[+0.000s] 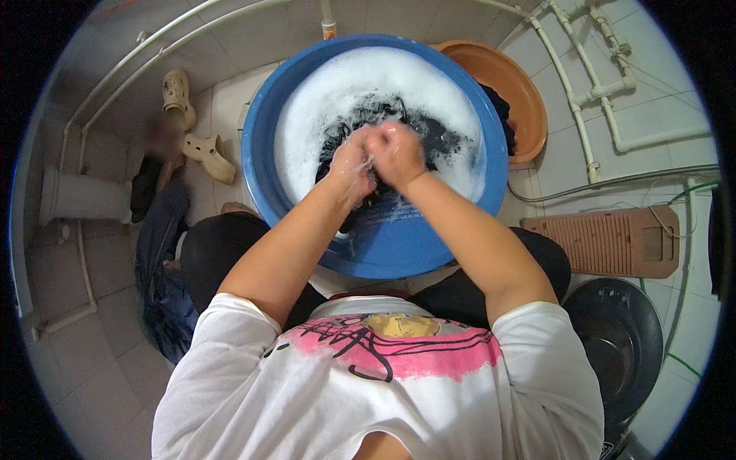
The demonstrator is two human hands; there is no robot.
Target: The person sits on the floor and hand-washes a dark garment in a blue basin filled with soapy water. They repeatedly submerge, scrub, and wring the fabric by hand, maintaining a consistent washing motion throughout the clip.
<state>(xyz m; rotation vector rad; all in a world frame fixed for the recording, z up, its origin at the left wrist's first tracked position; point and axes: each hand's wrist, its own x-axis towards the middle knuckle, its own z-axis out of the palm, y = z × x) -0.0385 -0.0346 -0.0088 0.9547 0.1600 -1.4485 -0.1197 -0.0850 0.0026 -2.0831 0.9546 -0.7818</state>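
A large blue basin (257, 146) stands in front of me, with thick white suds (303, 107) round its far and side parts. Black wet cloth (441, 138) lies in the water at its middle. Over it my left hand (353, 162) and my right hand (399, 152) meet, wet and closed, with splashes of water about them. Dark folds show beneath and beside the fingers, which appear to grip the cloth. Motion blurs the right hand, and the part of the cloth between the palms is hidden.
An orange-brown basin (533, 96) holding dark cloth (498, 115) stands behind at right. A brown washboard (602, 241), a black basin (617, 337) and a grey hose (613, 182) lie on the right. Beige clogs (209, 157) and dark blue cloth (162, 261) are at left.
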